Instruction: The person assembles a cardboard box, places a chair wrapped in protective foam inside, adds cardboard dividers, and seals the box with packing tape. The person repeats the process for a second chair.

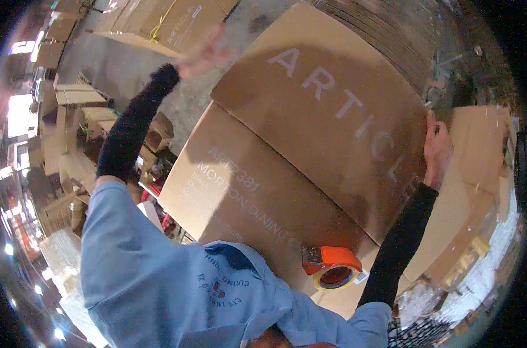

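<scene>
A large brown cardboard box (310,139) with pale printing lies in front of me, its two top flaps meeting along a slanting seam. My right hand (437,148) is at the box's right edge, fingers bent against it. Off the far left side of the box, my left hand (205,55) is in the air, blurred, with its fingers apart and nothing visible in it. An orange tape dispenser (336,267) with a roll of tape sits on the near part of the box, close to my body. Black sleeves cover both forearms.
Another carton (165,26) with a yellow strap stands at the far left on the grey floor (188,107). Cardboard pieces (80,95) are piled at the left. More cardboard (478,151) leans along the right side, near clear plastic wrap (417,301).
</scene>
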### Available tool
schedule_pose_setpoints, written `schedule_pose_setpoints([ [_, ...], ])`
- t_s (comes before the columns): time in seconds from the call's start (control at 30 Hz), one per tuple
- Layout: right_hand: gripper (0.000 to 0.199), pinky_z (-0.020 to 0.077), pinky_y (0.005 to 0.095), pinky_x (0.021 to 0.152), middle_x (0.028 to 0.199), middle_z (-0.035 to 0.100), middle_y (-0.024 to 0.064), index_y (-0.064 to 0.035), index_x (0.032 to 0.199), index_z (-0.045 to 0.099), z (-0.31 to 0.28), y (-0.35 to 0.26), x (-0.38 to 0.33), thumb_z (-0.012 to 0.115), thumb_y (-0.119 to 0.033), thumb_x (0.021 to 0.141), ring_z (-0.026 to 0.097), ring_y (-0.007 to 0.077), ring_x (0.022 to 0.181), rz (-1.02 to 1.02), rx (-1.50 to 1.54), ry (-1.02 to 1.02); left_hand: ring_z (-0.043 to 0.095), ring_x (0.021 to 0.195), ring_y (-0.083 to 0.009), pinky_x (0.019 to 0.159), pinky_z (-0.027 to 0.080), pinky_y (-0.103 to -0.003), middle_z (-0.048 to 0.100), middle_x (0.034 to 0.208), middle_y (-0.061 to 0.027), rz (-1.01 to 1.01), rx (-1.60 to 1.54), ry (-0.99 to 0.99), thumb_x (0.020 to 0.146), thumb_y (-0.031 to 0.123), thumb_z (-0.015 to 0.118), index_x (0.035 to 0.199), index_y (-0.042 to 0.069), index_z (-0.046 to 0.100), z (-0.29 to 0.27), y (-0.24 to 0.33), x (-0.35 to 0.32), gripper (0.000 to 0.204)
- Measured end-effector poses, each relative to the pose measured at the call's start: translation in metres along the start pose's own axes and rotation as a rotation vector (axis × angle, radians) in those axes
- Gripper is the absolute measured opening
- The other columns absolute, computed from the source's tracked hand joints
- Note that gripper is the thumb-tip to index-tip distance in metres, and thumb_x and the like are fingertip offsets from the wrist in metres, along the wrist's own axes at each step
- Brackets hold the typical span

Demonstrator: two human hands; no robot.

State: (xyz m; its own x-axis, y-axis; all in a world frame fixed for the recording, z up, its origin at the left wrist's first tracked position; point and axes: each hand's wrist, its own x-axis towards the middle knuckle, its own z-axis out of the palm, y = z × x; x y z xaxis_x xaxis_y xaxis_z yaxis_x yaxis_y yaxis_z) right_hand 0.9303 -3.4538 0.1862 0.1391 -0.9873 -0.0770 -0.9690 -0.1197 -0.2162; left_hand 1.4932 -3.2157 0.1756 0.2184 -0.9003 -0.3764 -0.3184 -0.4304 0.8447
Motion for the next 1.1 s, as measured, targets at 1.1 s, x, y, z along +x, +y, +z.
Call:
schedule_pose_setpoints([
  [1.1, 0.054, 0.0498, 0.0468, 0.094, 0.118, 0.064, 0.0190, -0.0081, 0.126, 0.061, -0.074, 0.138, -0.144, 0.057, -0.051, 0.094, 0.063, 0.0318, 0.112, -0.241, 1.472, 0.486, 0.067, 0.096, -0.0417, 0.086, 0.050, -0.049, 0.071, 0.104, -0.0257, 0.711, 0.837, 0.108, 0.105, 0.042, 0.042, 0.115, 0.000, 0.069, 0.298, 0.201, 0.150, 0.050],
])
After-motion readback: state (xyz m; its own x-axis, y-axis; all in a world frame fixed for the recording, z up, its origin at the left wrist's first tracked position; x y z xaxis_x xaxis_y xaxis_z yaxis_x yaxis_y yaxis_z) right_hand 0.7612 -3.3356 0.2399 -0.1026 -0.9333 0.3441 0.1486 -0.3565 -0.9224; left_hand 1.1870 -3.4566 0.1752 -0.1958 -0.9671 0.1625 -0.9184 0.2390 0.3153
